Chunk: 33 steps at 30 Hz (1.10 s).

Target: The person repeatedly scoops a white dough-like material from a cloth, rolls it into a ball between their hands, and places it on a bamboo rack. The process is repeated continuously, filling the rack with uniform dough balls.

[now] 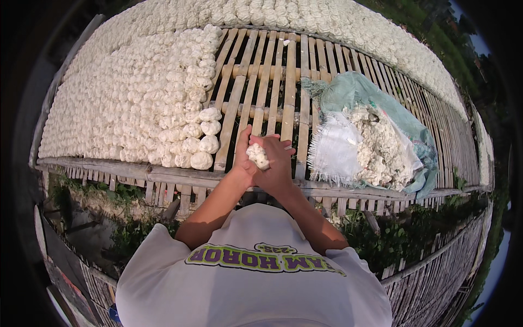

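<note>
A whitish, crumbly-looking lump (257,156) is cupped between my two hands, just above the front rail of a slatted bamboo rack. My left hand (243,158) wraps the lump's left side, thumb pointing up. From the right, my right hand (277,163) presses over it with bent fingers. To the left, rows of rounded white lumps (136,103) lie packed together on the rack. At the right, loose white pulpy material (378,147) spills from an opened green and white woven sack (348,90). What the material is, I cannot tell.
Bare bamboo slats (267,71) with gaps between them run ahead of my hands. More white lumps (305,13) form a band along the far side. A bamboo rail (109,167) borders the near edge, with green plants (403,231) below. Another slatted rack (436,272) stands at lower right.
</note>
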Each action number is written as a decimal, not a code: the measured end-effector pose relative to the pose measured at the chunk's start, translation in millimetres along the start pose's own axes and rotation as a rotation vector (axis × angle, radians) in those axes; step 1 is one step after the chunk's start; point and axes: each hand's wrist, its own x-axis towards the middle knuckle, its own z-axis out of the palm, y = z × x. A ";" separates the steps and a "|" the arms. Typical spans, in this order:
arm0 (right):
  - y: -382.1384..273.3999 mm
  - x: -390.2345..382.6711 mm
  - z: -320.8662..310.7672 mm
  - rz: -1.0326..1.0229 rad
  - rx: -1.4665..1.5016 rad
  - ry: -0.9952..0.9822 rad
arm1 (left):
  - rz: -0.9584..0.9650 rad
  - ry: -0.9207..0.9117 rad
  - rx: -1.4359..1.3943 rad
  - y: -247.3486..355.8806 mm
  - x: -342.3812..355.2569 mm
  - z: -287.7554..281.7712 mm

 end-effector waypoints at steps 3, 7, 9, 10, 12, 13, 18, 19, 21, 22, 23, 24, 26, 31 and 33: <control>2.0 0.5 -2.7 -0.109 0.057 0.039 | -0.091 -0.076 0.037 1.0 -3.9 2.1; 0.0 2.3 -5.5 0.112 0.100 -0.013 | 0.102 0.122 -0.091 -15.4 -3.0 10.1; -4.4 2.1 -3.1 0.097 0.001 0.036 | 0.134 0.079 -0.182 -18.1 -4.0 10.9; -5.5 2.4 -4.5 0.045 0.023 0.030 | 0.080 0.020 -0.168 -15.8 -4.4 10.2; -6.6 3.5 -5.3 -0.020 0.052 -0.047 | -0.002 -0.030 -0.021 -11.8 -5.9 7.5; -6.9 3.9 -5.7 -0.044 0.100 -0.024 | -0.023 -0.029 0.099 -7.7 -7.4 5.9; -3.3 4.1 -2.0 0.291 0.193 -0.056 | 0.072 0.121 -0.146 -11.7 -6.1 7.1; -2.3 3.3 -0.8 0.171 0.135 -0.054 | 0.088 0.122 -0.099 -15.0 -5.7 9.0; -3.2 0.1 2.6 0.047 0.009 -0.002 | 0.082 0.108 -0.041 -15.7 -7.1 13.0; -2.8 -1.0 0.5 -0.045 -0.008 -0.022 | -0.009 0.106 -0.032 -10.3 -11.3 13.5; -3.3 -1.9 0.7 -0.001 0.050 0.022 | -0.033 0.071 0.029 -9.0 -13.1 14.9; -2.7 -1.9 -1.3 -0.010 0.099 0.013 | -0.068 0.036 0.079 -7.0 -15.5 15.6; -3.0 -0.8 -3.3 0.037 0.148 -0.042 | -0.047 0.039 0.151 -6.0 -17.0 16.2; -7.4 1.7 2.1 0.232 0.188 0.082 | 0.238 0.252 0.113 -12.8 -6.8 11.5; -9.5 0.1 2.5 0.033 0.088 0.085 | 0.240 0.219 0.183 -11.3 -3.8 9.3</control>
